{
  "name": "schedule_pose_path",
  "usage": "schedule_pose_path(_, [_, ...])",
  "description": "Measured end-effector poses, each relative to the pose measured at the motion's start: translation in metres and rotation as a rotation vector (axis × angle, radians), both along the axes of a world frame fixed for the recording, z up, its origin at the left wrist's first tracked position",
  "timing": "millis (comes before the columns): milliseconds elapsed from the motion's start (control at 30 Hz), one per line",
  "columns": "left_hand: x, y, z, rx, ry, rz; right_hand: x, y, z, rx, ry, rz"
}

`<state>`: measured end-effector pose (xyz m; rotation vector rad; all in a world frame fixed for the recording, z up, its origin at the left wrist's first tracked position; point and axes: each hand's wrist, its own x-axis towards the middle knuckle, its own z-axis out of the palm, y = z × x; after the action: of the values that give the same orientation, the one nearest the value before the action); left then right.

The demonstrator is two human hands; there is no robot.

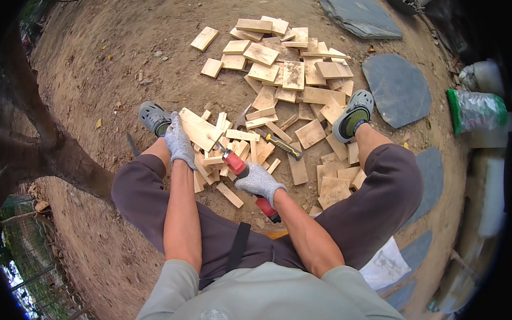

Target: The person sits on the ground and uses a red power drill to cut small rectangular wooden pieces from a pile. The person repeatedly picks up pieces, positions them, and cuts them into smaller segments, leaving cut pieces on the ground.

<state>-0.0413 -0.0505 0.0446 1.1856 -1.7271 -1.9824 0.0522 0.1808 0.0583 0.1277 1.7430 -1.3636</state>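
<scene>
My left hand [179, 143], in a grey work glove, grips the left edge of a flat rectangular wooden board [199, 128]. In my gloved right hand [257, 180] is a red and black cordless power drill [234, 162], its tip at the board's right part; whether it touches the wood I cannot tell. Small wooden sticks [230, 195] lie in a heap under and beside the board. A claw hammer with a yellow and black handle [284, 146] rests among the wood, right of the drill.
A large pile of wooden blocks [261, 54] lies on the dirt beyond my hands, between and past my feet. Flat grey stone slabs [396, 90] run along the right. A tree trunk [71, 163] stands at the left. A white bag [385, 264] lies by my right leg.
</scene>
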Motion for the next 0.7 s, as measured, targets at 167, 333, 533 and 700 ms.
schedule_pose_path(167, [-0.001,-0.002,0.006,-0.337,-0.085,-0.128,0.002,-0.001,-0.005,-0.016,0.044,-0.011])
schedule_pose_path(333, [-0.002,0.007,0.007,-0.712,-0.181,-0.308,0.004,-0.002,-0.014,-0.027,-0.049,0.008])
schedule_pose_path(533, [0.003,0.012,0.008,-0.599,-0.197,-0.274,0.013,-0.001,-0.025,-0.076,-0.016,-0.093])
schedule_pose_path(700, [0.004,0.006,-0.01,-0.429,-0.048,-0.361,0.021,-0.003,-0.041,0.142,0.438,0.089])
